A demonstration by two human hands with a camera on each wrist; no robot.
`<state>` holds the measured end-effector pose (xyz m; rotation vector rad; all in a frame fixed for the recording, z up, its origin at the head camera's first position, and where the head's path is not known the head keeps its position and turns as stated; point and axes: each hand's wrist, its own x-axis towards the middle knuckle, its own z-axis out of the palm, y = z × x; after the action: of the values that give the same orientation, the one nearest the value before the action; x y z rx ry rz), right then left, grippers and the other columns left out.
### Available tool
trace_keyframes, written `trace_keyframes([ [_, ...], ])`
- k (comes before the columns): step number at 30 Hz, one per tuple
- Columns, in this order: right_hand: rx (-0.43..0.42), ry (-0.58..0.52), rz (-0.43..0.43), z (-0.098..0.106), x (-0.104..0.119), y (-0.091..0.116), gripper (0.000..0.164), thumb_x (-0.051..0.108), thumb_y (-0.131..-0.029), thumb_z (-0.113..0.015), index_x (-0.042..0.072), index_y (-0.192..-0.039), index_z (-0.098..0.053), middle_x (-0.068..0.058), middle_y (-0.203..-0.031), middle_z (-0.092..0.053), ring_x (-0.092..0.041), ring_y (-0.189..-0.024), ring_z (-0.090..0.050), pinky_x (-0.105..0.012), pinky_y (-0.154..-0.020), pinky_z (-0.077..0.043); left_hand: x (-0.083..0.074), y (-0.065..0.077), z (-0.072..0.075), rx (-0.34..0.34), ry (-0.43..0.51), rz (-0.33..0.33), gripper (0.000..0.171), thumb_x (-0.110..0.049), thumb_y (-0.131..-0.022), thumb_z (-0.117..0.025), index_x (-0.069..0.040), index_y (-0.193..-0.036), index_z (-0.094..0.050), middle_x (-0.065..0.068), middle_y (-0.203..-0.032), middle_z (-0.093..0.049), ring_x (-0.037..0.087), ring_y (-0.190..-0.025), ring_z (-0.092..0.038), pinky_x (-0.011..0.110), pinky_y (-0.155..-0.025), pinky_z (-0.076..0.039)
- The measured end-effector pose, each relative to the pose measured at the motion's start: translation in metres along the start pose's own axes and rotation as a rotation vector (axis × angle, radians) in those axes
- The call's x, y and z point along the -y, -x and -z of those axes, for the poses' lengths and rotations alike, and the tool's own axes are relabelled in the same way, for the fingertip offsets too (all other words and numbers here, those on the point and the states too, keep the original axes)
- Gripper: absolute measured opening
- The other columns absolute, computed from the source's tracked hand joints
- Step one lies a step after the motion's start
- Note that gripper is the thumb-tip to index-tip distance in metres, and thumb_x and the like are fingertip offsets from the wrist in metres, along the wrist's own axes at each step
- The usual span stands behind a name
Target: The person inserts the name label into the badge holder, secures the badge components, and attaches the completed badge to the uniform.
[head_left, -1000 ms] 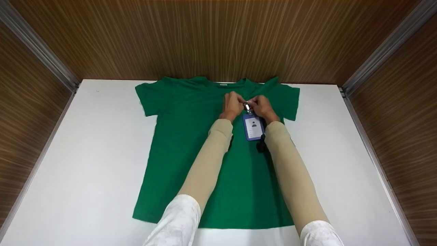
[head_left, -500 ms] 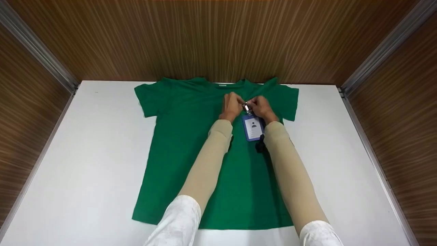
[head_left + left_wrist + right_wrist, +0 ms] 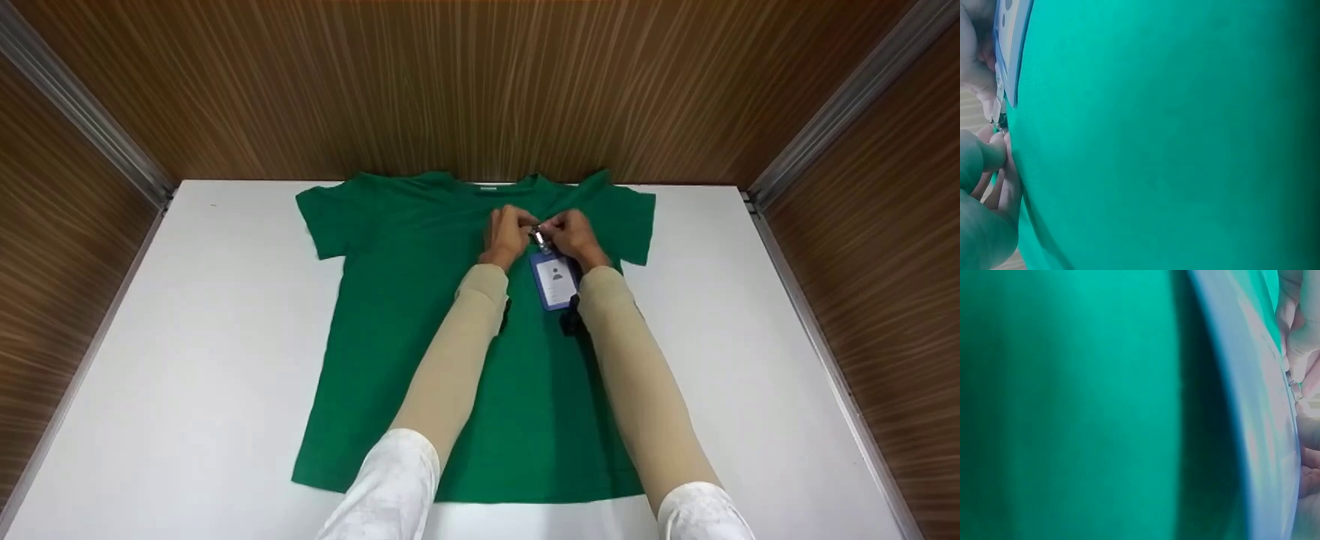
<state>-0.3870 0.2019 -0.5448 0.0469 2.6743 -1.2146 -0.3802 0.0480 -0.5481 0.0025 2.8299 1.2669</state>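
A green T-shirt (image 3: pixel 420 360) lies spread flat, collar toward the back wall. On its upper right chest sits an ID badge (image 3: pixel 555 281) in a blue holder, with a metal clip (image 3: pixel 539 237) at the top. My left hand (image 3: pixel 508 234) pinches a bit of shirt fabric right beside the clip's end; its fingertips (image 3: pixel 999 149) meet there in the left wrist view. From the other side, my right hand (image 3: pixel 574 234) pinches the clip between thumb and finger. The badge holder (image 3: pixel 1264 410) looms large and blurred in the right wrist view. How far the clip's jaws are parted is hidden by fingers.
White tabletop (image 3: pixel 187 360) shows on both sides of the shirt. A wood-patterned panel (image 3: pixel 450 90) closes off the back, and similar panels with metal corner strips stand at left and right. A dark wrist camera (image 3: pixel 571 321) sits under the right forearm, near the badge.
Both hands stay at the clip, with only tiny finger shifts. The clip and badge tilt slightly leftward; the shirt lies as before.
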Motion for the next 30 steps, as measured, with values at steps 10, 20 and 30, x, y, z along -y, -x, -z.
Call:
trace_keyframes([
  [10,-0.014,0.01,-0.023,0.0,0.0,-0.002,0.027,0.016,-0.104,-0.057,0.003,-0.126,-0.068,-0.018,-0.128,-0.063,-0.026,-0.114,-0.057,-0.043,-0.104,-0.049,0.005,-0.004,0.004,0.06,0.017,0.009,0.056,-0.005,-0.099,-0.062,-0.018,-0.152,-0.049,0.002,-0.114,-0.067,0.015,-0.104,-0.062,0.034,-0.095,-0.054],
  [20,0.123,0.244,-0.082,0.018,-0.006,-0.004,0.048,0.026,-0.108,-0.052,0.023,-0.156,-0.048,-0.011,-0.175,-0.015,-0.041,-0.161,-0.012,-0.067,-0.127,-0.014,0.011,-0.004,0.004,0.075,-0.02,0.052,0.03,-0.01,-0.103,-0.059,-0.016,-0.132,-0.064,0.003,-0.142,-0.061,0.018,-0.132,-0.055,0.039,-0.111,-0.048],
  [30,0.079,0.381,-0.118,0.024,-0.015,-0.001,0.055,0.028,-0.111,-0.043,0.016,-0.163,-0.031,-0.019,-0.172,-0.017,-0.048,-0.156,-0.022,-0.071,-0.123,-0.02,0.014,-0.005,0.01,0.095,0.021,0.062,0.042,-0.005,-0.104,-0.053,-0.015,-0.144,-0.06,0.005,-0.155,-0.053,0.019,-0.142,-0.048,0.042,-0.12,-0.041],
])
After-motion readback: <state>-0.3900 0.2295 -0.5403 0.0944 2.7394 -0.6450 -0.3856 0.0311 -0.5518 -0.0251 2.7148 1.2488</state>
